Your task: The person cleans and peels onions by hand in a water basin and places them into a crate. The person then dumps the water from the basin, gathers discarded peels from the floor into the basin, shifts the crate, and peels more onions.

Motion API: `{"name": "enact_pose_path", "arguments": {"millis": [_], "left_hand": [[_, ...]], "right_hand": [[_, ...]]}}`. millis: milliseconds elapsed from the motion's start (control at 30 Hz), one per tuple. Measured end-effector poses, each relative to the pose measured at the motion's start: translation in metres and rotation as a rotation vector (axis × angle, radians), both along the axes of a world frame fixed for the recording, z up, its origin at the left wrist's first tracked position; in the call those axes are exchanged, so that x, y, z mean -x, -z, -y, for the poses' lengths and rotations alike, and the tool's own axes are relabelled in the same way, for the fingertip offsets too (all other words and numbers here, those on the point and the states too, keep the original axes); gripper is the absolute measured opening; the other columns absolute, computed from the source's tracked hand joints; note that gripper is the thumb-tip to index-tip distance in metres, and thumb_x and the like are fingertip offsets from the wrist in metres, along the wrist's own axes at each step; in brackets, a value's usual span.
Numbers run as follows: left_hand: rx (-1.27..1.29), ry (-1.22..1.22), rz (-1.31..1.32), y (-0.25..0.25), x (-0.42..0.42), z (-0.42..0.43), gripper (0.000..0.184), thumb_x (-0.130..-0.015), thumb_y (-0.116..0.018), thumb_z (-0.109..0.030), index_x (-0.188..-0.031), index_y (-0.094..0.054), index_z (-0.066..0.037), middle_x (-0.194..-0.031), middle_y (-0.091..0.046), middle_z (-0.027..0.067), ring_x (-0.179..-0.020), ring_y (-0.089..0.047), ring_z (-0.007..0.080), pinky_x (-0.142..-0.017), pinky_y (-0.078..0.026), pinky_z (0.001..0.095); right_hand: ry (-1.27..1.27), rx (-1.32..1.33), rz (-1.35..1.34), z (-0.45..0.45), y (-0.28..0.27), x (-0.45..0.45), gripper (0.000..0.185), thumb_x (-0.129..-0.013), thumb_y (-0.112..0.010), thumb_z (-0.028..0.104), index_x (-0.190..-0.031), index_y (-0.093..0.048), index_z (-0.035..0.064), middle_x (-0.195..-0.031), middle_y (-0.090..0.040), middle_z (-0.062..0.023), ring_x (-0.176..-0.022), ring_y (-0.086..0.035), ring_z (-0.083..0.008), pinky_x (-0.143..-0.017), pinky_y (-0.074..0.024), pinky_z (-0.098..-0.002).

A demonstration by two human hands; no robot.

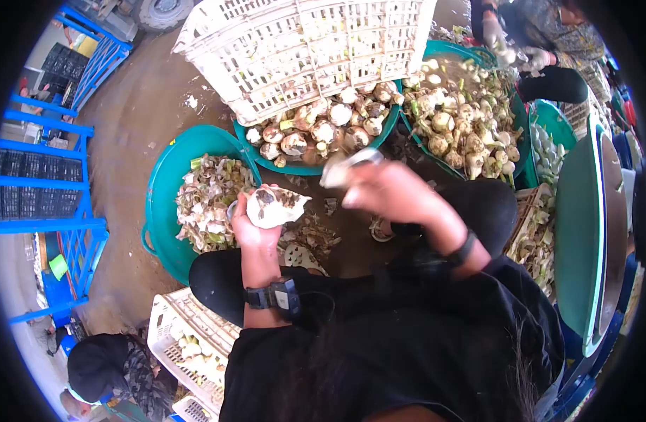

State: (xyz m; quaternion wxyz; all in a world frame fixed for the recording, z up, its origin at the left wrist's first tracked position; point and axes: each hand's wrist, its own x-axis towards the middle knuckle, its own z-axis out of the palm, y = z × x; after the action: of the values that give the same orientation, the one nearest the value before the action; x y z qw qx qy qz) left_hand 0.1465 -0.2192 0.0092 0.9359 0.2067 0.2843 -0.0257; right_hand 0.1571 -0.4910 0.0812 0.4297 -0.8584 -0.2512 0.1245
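Observation:
My left hand [251, 224] is palm up, its fingers curled round a white bulb [276, 208] with a dark brown patch and a ragged, pointed end of skin. To its right, in the air, my right hand [386, 193] is smeared by motion. Its fingers close on a pale, blurred object [344, 167] whose kind I cannot make out. Beneath my left hand stands a green tub [157, 211] of peeled skins and scraps. Just beyond both hands, a second green tub [288, 169] holds brown-skinned and whitish bulbs [323, 130].
A white plastic crate [302, 56] leans tilted over the bulb tub. Right of it, another green tub [523, 141] holds paler bulbs, near a co-worker's gloved hands [516, 56]. A white crate [161, 323] stands left of me by another person [119, 373]. Blue metal racks [48, 225] line the left.

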Motion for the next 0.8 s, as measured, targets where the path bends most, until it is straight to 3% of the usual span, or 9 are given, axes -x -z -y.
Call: {"name": "enact_pose_path", "arguments": {"millis": [33, 100, 267, 333, 433, 500, 567, 667, 800], "left_hand": [[0.078, -0.016, 0.125, 0.001, 0.001, 0.007, 0.032, -0.091, -0.035, -0.031, -0.085, -0.052, -0.004, -0.09, -0.058, 0.0145, -0.087, -0.054, 0.0304, -0.085, -0.041, 0.0459], [0.03, 0.015, 0.203, -0.014, 0.0, 0.031, 0.029, -0.09, -0.039, -0.029, -0.08, -0.051, -0.004, -0.084, -0.057, 0.0138, -0.085, -0.053, 0.0292, -0.086, -0.041, 0.0427], [0.043, 0.162, 0.326, 0.016, -0.003, 0.013, 0.034, -0.091, -0.037, -0.035, -0.087, -0.054, -0.006, -0.09, -0.059, 0.0137, -0.092, -0.054, 0.0299, -0.085, -0.043, 0.0445], [-0.208, -0.052, -0.089, 0.015, -0.009, 0.009, 0.044, -0.091, -0.03, -0.039, -0.103, -0.054, -0.004, -0.102, -0.059, 0.0136, -0.1, -0.054, 0.0309, -0.086, -0.043, 0.0472], [-0.211, -0.067, -0.038, 0.012, -0.003, 0.003, 0.042, -0.092, -0.03, -0.039, -0.104, -0.052, -0.005, -0.098, -0.06, 0.0111, -0.092, -0.057, 0.0286, -0.083, -0.045, 0.0451], [-0.226, -0.042, 0.02, 0.007, 0.001, 0.013, 0.038, -0.092, -0.031, -0.038, -0.099, -0.052, -0.007, -0.094, -0.06, 0.0098, -0.089, -0.057, 0.0272, -0.081, -0.045, 0.0441], [-0.239, -0.025, 0.062, 0.004, 0.01, 0.019, 0.035, -0.092, -0.033, -0.037, -0.094, -0.052, -0.008, -0.091, -0.06, 0.0085, -0.087, -0.057, 0.0258, -0.079, -0.046, 0.0431], [-0.149, -0.019, 0.152, -0.005, 0.014, 0.014, 0.03, -0.092, -0.035, -0.034, -0.09, -0.051, -0.008, -0.09, -0.06, 0.0112, -0.083, -0.059, 0.0268, -0.075, -0.049, 0.0412], [-0.087, -0.103, 0.097, -0.016, 0.029, -0.022, 0.041, -0.092, -0.031, -0.036, -0.105, -0.05, -0.003, -0.1, -0.059, 0.0125, -0.092, -0.057, 0.0298, -0.081, -0.046, 0.0441]], "right_hand": [[-0.009, 0.221, -0.012, -0.017, 0.008, 0.01, 0.046, -0.078, -0.056, 0.045, -0.099, -0.057, 0.0043, -0.089, -0.061, -0.0165, -0.083, -0.058, -0.035, -0.074, -0.0459, -0.0405], [0.024, -0.098, -0.045, -0.047, 0.032, 0.013, 0.045, -0.075, -0.061, 0.039, -0.104, -0.055, 0.0038, -0.096, -0.058, -0.0189, -0.086, -0.056, -0.0352, -0.075, -0.0458, -0.0394], [-0.087, -0.335, 0.268, -0.073, 0.033, 0.031, 0.03, -0.085, -0.05, 0.028, -0.066, -0.051, 0.0046, -0.063, -0.054, -0.014, -0.06, -0.054, -0.0344, -0.052, -0.0436, -0.0415], [-0.304, -0.166, 0.326, -0.06, 0.021, 0.045, 0.029, -0.082, -0.053, 0.032, -0.068, -0.053, 0.006, -0.063, -0.054, -0.0122, -0.062, -0.057, -0.0303, -0.053, -0.0456, -0.0374], [-0.296, 0.447, 0.176, -0.044, 0.056, 0.037, 0.035, -0.078, -0.056, 0.039, -0.084, -0.059, 0.0046, -0.071, -0.059, -0.0124, -0.068, -0.061, -0.0255, -0.06, -0.0486, -0.0343], [-0.18, 0.421, 0.222, -0.049, 0.057, 0.025, 0.038, -0.076, -0.06, 0.035, -0.095, -0.058, 0.002, -0.078, -0.062, -0.0129, -0.072, -0.062, -0.0241, -0.064, -0.0488, -0.0347], [0.228, -0.43, 0.056, -0.08, 0.035, 0.015, 0.027, -0.076, -0.062, 0.023, -0.091, -0.06, 0.0012, -0.079, -0.062, -0.0131, -0.072, -0.06, -0.0251, -0.063, -0.0484, -0.0352], [0.26, -0.658, -0.307, -0.101, 0.037, 0.004, 0.017, -0.076, -0.063, 0.01, -0.088, -0.059, -0.0007, -0.074, -0.058, -0.0108, -0.066, -0.058, -0.0186, -0.061, -0.0476, -0.0301], [-0.486, -0.353, 0.129, -0.104, 0.068, 0.03, 0.014, -0.07, -0.058, 0.002, -0.083, -0.061, 0.0065, -0.078, -0.057, -0.0113, -0.072, -0.058, -0.0271, -0.063, -0.0477, -0.0355]]}}
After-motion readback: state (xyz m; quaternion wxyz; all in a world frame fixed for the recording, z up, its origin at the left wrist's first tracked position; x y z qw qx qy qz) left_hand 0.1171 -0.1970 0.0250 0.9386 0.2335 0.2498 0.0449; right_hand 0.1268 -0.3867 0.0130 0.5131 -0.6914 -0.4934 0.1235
